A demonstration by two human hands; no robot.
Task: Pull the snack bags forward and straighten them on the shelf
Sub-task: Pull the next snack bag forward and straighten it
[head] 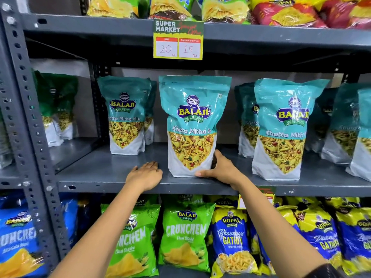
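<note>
A teal Khatta Mitha Mix bag [192, 125] stands upright near the front edge of the grey middle shelf [112, 169]. My right hand [219, 170] grips its lower right corner, thumb across the front of the base. My left hand [145, 173] lies flat on the shelf just left of the bag, fingers together, holding nothing. A second bag of the same kind [125, 115] stands farther back on the left, with another hidden behind it. A third [283, 129] stands forward on the right, with one [246, 119] set back behind it.
A yellow price tag [178, 40] hangs from the shelf above. A perforated grey upright [26, 109] bounds the left side, with green bags [58, 105] beyond it. Green Crunchem bags [185, 235] and blue-yellow Gopal bags [230, 239] fill the shelf below.
</note>
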